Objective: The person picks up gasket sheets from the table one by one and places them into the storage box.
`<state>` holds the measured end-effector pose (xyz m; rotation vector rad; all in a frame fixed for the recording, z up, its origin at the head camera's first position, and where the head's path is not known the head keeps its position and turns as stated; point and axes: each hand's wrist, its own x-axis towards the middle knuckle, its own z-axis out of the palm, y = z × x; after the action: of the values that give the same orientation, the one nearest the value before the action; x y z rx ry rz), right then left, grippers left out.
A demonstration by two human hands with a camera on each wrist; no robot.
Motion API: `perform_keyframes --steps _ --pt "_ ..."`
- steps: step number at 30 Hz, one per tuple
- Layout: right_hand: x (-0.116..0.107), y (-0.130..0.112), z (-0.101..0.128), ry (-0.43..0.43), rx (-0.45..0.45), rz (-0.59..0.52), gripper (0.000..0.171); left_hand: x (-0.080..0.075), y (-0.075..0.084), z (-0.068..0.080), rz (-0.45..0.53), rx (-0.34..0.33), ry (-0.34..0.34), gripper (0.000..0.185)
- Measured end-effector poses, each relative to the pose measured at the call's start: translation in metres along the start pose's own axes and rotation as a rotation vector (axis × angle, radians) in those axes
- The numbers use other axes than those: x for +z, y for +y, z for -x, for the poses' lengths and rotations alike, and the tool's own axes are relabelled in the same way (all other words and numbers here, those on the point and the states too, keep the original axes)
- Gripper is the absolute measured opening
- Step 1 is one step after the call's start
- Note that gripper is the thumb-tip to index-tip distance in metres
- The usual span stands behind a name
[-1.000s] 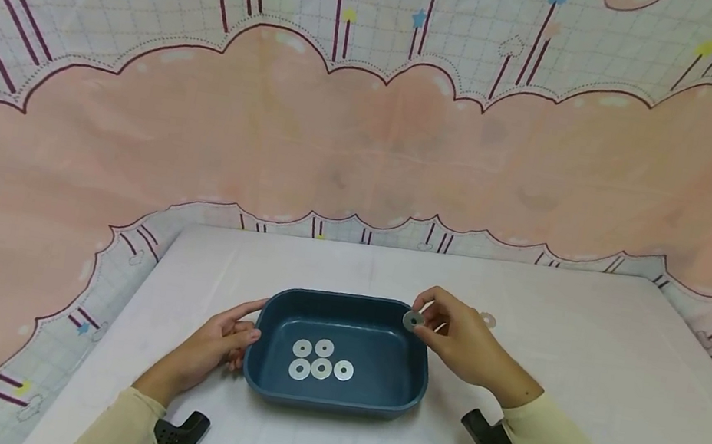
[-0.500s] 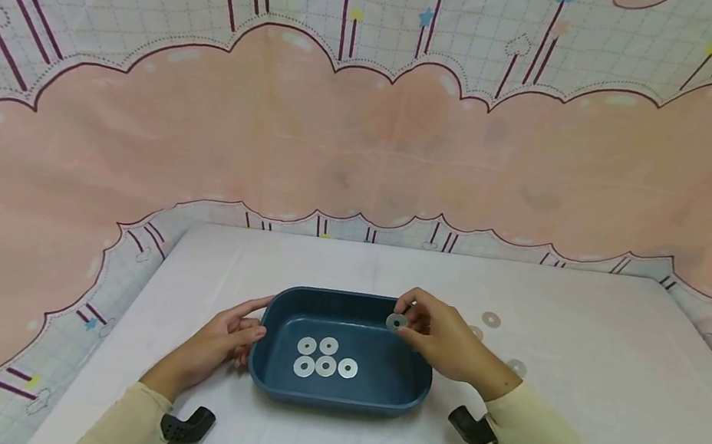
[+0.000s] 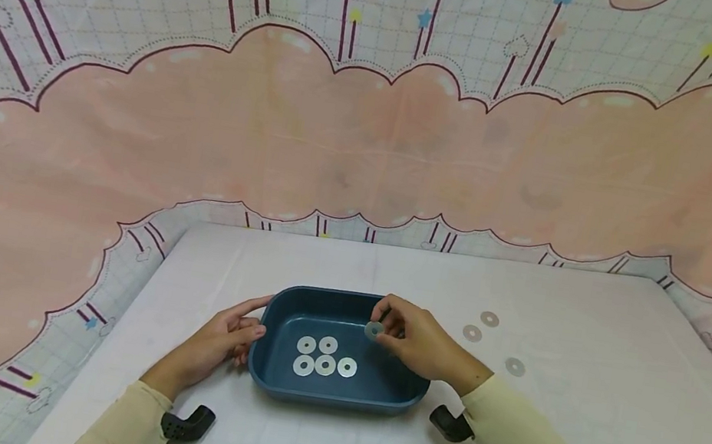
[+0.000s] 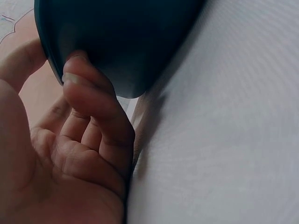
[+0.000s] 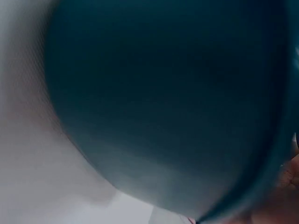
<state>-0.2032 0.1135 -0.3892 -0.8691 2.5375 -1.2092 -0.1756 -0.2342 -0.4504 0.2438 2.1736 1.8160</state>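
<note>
In the head view a dark blue tray rests on the table. My left hand grips its left end, thumb at the rim. Up close, the left wrist view has the fingers of this hand against the tray wall. Over the tray's right half, my right hand pinches a flat metal washer between thumb and fingertips. Several similar washers lie in two rows on the tray floor. The tray's outside fills most of the right wrist view, hiding the pinched washer.
Three loose washers lie on the white table right of the tray: one farther back, a second washer and a nearer washer. A patterned pink curtain hangs behind the table.
My right hand has carried the washer left and slightly down, from the tray's back right corner to inside the rim. The loose washers on the table have come into view. My left hand keeps its grip.
</note>
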Motion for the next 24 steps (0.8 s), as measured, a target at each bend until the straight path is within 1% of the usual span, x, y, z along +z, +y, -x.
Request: perform_keyframes --steps 4,9,12,18,24 --pt "0.008 0.0 -0.005 -0.019 0.012 -0.003 0.023 -0.001 -0.001 0.0 0.015 0.002 -0.006 0.062" --pt "0.015 0.0 -0.012 -0.029 -0.01 0.002 0.022 -0.001 -0.001 0.001 0.023 0.015 -0.015 0.062" --pt "0.019 0.001 -0.016 -0.03 -0.008 0.002 0.021 -0.001 0.0 0.0 0.029 0.018 -0.015 0.061" --pt "0.029 0.004 -0.024 -0.013 0.038 0.017 0.021 -0.002 -0.002 -0.001 0.038 0.013 -0.02 0.062" --pt "0.036 0.005 -0.028 -0.02 0.107 0.046 0.019 -0.003 -0.002 -0.001 0.032 0.014 -0.018 0.062"
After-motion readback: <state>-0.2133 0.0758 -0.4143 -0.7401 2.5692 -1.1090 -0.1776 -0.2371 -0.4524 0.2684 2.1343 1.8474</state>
